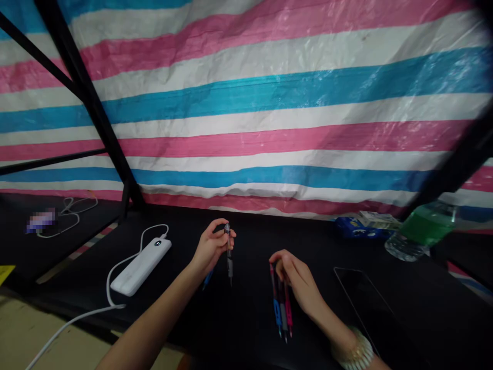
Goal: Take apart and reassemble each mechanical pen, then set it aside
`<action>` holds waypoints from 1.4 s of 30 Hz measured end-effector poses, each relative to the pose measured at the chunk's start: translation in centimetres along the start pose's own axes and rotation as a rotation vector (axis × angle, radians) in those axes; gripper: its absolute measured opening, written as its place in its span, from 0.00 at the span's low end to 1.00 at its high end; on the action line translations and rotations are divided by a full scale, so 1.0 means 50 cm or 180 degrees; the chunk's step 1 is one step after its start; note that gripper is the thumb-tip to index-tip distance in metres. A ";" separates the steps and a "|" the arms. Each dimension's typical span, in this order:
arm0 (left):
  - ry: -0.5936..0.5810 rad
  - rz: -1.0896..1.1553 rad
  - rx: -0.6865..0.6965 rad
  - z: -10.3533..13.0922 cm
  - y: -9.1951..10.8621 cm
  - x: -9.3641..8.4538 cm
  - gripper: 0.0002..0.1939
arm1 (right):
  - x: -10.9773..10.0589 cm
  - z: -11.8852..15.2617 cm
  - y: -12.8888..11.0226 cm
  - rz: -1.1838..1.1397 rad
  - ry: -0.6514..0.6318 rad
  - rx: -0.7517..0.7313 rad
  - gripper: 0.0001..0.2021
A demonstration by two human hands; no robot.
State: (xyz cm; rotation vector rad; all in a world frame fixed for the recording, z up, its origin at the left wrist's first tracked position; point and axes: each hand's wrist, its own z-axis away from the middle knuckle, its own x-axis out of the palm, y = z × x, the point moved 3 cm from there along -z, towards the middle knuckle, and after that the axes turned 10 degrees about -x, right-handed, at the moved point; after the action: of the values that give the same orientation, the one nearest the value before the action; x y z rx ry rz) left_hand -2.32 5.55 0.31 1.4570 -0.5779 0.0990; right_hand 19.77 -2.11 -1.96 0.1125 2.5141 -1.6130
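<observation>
Partly behind my left hand (215, 241), a blue pen (208, 279) shows only its tip end; those fingers pinch a slim, dark-and-clear pen (229, 259) over the black tabletop (246, 318). My right fingers (283, 259) cover the upper ends of three pens (282, 311); whether they grip, I cannot tell.

My black tabletop (250, 226), the landmark. Directly behind it: striped plastic sheeting (269, 97) in pink, white and blue, wrinkled, with glossy patches of reflected light towards the upper right. Left of the tabletop: one black metal frame (94, 108), its slanting post joined by thinner bars; beyond, a second dark surface (15, 210), more sheeting behind it. Right of the tabletop: one dark post (456, 154), slanted and blurred. Below the tabletop's left front edge: pale yellowish floor (23, 329), plain, dimly lit.
</observation>
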 end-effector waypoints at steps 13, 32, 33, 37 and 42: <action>0.0109 -0.0448 -0.0088 -0.009 0.023 -0.022 0.21 | -0.001 -0.001 -0.006 0.0086 -0.0035 0.0032 0.21; 0.0398 -0.1500 -0.0188 -0.035 -0.002 -0.043 0.17 | -0.006 -0.005 0.005 0.0027 -0.0011 0.0151 0.21; 0.0413 -0.1666 -0.0133 -0.037 -0.004 -0.045 0.18 | -0.007 -0.006 0.006 0.0031 0.0000 0.0145 0.21; 0.0473 -0.2379 0.0067 -0.046 -0.006 -0.056 0.19 | -0.014 -0.010 0.012 0.0110 0.0084 0.0098 0.23; 0.0509 -0.3114 0.0232 -0.048 -0.010 -0.070 0.17 | -0.021 -0.014 0.012 0.0155 0.0132 0.0059 0.23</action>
State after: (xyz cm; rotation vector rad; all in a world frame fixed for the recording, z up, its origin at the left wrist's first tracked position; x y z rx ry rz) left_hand -4.38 8.75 -1.65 1.6425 0.3076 -0.5321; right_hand 20.83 -1.22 -2.04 0.2098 2.5066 -1.6321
